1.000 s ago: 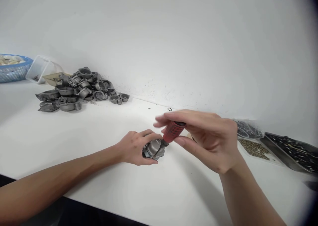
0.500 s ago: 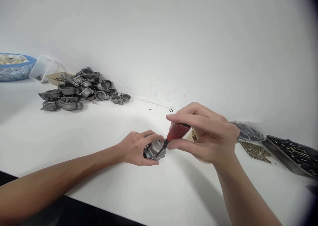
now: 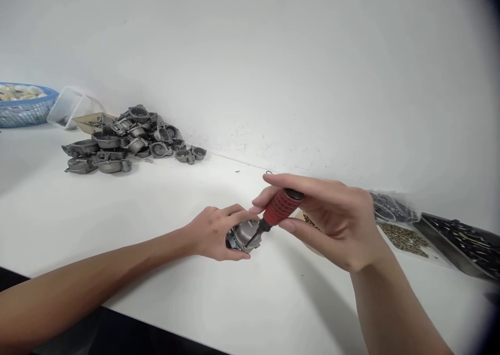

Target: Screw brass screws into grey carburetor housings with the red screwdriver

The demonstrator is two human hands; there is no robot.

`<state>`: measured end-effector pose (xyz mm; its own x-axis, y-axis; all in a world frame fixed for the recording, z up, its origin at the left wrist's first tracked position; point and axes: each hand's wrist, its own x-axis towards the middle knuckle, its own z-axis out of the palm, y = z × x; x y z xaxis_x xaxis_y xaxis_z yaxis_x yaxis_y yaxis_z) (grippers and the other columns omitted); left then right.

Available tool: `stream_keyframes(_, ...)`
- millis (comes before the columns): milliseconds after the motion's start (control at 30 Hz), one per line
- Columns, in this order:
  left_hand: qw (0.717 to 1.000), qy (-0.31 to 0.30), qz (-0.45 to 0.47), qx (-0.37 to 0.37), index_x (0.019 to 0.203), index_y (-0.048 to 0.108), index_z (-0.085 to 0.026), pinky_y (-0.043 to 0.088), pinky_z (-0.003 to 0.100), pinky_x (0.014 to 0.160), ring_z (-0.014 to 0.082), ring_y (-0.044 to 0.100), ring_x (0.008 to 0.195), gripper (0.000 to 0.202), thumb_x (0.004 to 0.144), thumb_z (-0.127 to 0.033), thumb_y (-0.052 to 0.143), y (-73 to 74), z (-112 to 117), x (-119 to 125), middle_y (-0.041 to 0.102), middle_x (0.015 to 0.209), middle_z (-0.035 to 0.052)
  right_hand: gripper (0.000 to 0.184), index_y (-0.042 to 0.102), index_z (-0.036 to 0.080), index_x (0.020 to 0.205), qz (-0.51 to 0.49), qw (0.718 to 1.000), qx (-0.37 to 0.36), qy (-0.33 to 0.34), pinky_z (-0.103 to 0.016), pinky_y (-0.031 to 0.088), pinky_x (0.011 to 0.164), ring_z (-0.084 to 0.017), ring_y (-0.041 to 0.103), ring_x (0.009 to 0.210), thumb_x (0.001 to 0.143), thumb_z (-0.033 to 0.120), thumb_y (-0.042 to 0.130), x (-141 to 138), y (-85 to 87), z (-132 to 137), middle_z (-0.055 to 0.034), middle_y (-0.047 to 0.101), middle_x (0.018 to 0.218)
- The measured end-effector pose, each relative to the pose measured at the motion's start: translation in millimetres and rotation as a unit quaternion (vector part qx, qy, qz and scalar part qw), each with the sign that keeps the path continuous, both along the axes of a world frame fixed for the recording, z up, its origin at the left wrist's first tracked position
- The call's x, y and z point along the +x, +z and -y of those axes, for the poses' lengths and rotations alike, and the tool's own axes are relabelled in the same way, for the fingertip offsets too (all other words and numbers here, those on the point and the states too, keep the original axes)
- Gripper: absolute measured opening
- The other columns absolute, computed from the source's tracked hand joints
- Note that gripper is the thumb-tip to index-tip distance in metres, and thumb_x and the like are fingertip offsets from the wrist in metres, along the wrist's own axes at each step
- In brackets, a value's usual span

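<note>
My left hand is wrapped round a grey metal carburetor on the white table, its thumb and fingers on either side of the rounded bowl. In my right hand is a screwdriver with a red and black handle, gripped between thumb and fingers. The screwdriver slants down to the left, and its tip meets the near edge of the carburetor bowl. The screw head under the tip is too small to make out.
Grey metal float bowls lie heaped at the back left. Behind them are a clear plastic box and a blue basket. To the right lie brass-coloured small parts, a plastic bag and a metal tray of dark pieces.
My right hand has turned round the screwdriver handle and shifted slightly right, its fingers straighter and the handle's black end uncovered. My left hand and the carburetor stay in place.
</note>
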<state>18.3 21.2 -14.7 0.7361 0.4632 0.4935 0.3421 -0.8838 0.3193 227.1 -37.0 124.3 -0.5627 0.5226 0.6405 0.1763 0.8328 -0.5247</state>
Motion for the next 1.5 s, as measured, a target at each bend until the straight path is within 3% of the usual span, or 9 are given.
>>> stream_keyframes(167,1.0,-0.01,-0.003,-0.017,0.137,0.048,-0.03,0.043,0.025,0.055,0.0167,0.07,0.076,0.071,0.078,-0.062,0.069,2.5,0.5,-0.1,0.067,0.124,0.0026,0.061,0.063,0.027,0.138,-0.007,0.991,0.122,-0.051,-0.036,0.064,0.071,-0.018,0.069,0.075,0.081,0.017,0.083,0.7,-2.6,-4.4,-0.0011,0.073,0.084)
stream_keyframes(300,1.0,-0.005,-0.006,-0.009,0.138,0.048,-0.029,0.043,0.025,0.055,0.0166,0.069,0.073,0.074,0.077,-0.064,0.07,1.8,0.0,0.0,0.067,0.125,0.0042,0.058,0.056,0.024,0.145,0.001,0.999,0.027,-0.023,-0.045,0.065,0.084,-0.023,0.073,0.094,0.09,0.01,0.069,-1.0,-2.3,-1.7,-0.0083,0.074,0.111)
stream_keyframes(467,1.0,0.002,-0.011,-0.007,0.137,0.049,-0.029,0.043,0.024,0.057,0.0165,0.068,0.074,0.072,0.078,-0.064,0.068,-1.4,-0.5,0.0,0.068,0.118,0.0039,0.057,0.065,0.028,0.135,-0.02,0.996,0.086,-0.03,-0.039,0.066,0.074,-0.02,0.072,0.08,0.082,0.013,0.081,-3.4,-3.6,-2.8,-0.0023,0.075,0.09)
stream_keyframes(633,1.0,-0.001,0.0,0.006,0.14,0.046,-0.03,0.045,0.025,0.058,0.0167,0.068,0.073,0.076,0.077,-0.067,0.067,-4.4,-1.6,0.1,0.068,0.119,0.0046,0.054,0.06,0.026,0.14,-0.016,1.0,-0.008,0.004,-0.043,0.067,0.08,-0.023,0.073,0.097,0.09,0.007,0.067,-3.6,-3.7,-0.1,-0.0084,0.073,0.117)
stream_keyframes(800,1.0,-0.003,-0.008,-0.001,0.138,0.048,-0.03,0.044,0.024,0.055,0.0157,0.067,0.07,0.072,0.078,-0.064,0.069,-2.9,-1.2,0.0,0.069,0.114,0.0028,0.053,0.068,0.024,0.13,-0.026,0.997,0.071,-0.002,-0.034,0.066,0.068,-0.019,0.071,0.081,0.081,0.008,0.08,-4.5,-4.1,-3.8,-0.0045,0.073,0.093)
stream_keyframes(1000,1.0,0.0,0.01,0.009,0.142,0.045,-0.03,0.047,0.026,0.057,0.016,0.068,0.07,0.078,0.076,-0.065,0.069,-6.2,-1.5,0.7,0.068,0.123,0.0046,0.051,0.064,0.023,0.135,-0.018,0.999,-0.011,0.044,-0.036,0.066,0.077,-0.019,0.073,0.09,0.088,0.004,0.071,-2.5,-2.4,-2.8,-0.0076,0.074,0.109)
stream_keyframes(1167,1.0,-0.005,-0.003,-0.025,0.138,0.047,-0.031,0.048,0.025,0.058,0.0164,0.069,0.076,0.07,0.078,-0.059,0.07,-3.3,-0.3,1.6,0.067,0.122,0.0018,0.048,0.07,0.022,0.124,-0.005,0.998,0.063,-0.024,-0.029,0.063,0.068,-0.015,0.068,0.079,0.079,0.01,0.083,-7.1,-2.1,-0.9,-0.0022,0.071,0.088)
stream_keyframes(1300,0.999,0.016,-0.022,-0.02,0.142,0.042,-0.032,0.052,0.028,0.062,0.0183,0.07,0.08,0.076,0.077,-0.061,0.069,-3.0,1.4,2.0,0.062,0.134,0.0057,0.049,0.059,0.023,0.138,0.009,0.999,-0.039,0.028,-0.037,0.065,0.083,-0.018,0.069,0.097,0.093,0.005,0.063,-6.9,-0.4,2.6,-0.0082,0.069,0.117)
stream_keyframes(1500,0.998,0.06,-0.016,-0.008,0.136,0.046,-0.031,0.042,0.026,0.052,0.0159,0.065,0.065,0.072,0.076,-0.062,0.07,-3.4,7.2,5.0,0.068,0.106,0.0008,0.053,0.064,0.027,0.131,-0.015,0.999,-0.035,-0.037,-0.034,0.066,0.083,-0.016,0.071,0.09,0.084,0.009,0.079,-3.4,-5.0,-2.1,-0.0033,0.07,0.114)
